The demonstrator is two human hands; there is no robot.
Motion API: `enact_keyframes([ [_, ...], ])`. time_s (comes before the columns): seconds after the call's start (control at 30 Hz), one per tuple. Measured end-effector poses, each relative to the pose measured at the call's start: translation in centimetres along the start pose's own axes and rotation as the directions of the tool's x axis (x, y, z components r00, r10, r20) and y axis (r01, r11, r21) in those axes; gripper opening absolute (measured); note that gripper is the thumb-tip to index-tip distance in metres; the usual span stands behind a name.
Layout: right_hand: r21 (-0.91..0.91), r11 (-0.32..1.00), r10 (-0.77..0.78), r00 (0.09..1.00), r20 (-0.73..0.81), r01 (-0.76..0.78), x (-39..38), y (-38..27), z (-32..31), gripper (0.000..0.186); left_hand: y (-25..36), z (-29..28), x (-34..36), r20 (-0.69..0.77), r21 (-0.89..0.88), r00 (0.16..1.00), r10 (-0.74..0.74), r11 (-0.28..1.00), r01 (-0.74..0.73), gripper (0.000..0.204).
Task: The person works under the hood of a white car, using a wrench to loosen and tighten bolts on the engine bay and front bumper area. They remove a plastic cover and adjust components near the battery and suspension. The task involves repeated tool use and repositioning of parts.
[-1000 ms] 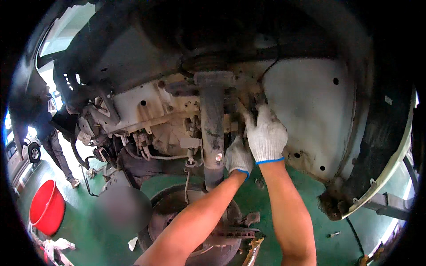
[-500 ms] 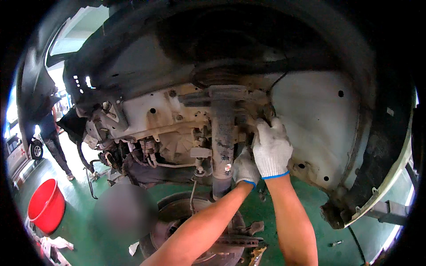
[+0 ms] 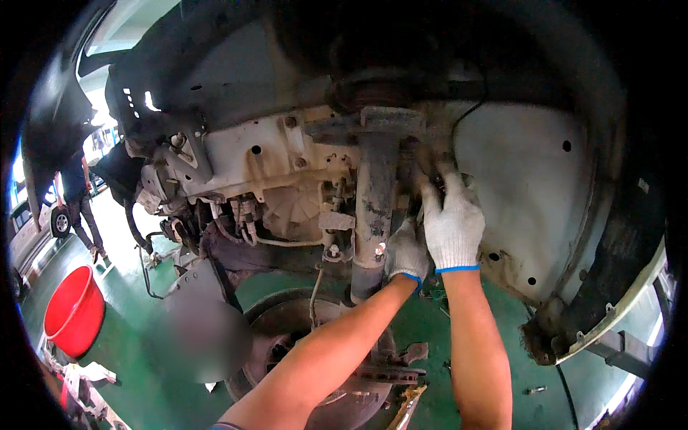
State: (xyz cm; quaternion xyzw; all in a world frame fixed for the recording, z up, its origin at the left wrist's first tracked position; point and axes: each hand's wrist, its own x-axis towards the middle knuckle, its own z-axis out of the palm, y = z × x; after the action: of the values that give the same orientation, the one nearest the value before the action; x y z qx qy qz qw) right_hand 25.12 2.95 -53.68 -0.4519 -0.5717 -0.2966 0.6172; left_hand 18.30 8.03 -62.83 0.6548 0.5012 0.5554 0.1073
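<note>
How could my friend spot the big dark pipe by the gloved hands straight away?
Start at the big dark wheel arch across the top. Below its middle, just left of the white-gloved left hand, stands the dark pipe. It's much fatter than the thin rod to its lower left, and has a small bright spot near its bottom end.

The dark, scuffed strut (image 3: 374, 190) stood nearly upright in the wheel well (image 3: 530, 179), a bright spot (image 3: 380, 249) near its lower end.

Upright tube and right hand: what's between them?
In the head view, the gloved left hand sits between the lower part of the upright tube and the right hand.
</note>
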Motion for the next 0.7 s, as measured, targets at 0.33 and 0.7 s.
enact_keyframes([
  [0.33, -0.097, 0.992, -0.074, 0.996, 0.051, 0.078, -0.5, 0.8, -0.4, 0.036, -0.1, 0.7, -0.1, -0.057, 0.014, 0.994, 0.093, 0.996, -0.092, 0.036],
  [0.7, -0.056, 0.998, 0.025, 0.988, 0.151, -0.017, -0.3, -0.6, -0.8, 0.034, -0.4, -0.2, -0.3, -0.091, -0.013, 0.990, 0.105, 0.994, -0.107, 0.032],
])
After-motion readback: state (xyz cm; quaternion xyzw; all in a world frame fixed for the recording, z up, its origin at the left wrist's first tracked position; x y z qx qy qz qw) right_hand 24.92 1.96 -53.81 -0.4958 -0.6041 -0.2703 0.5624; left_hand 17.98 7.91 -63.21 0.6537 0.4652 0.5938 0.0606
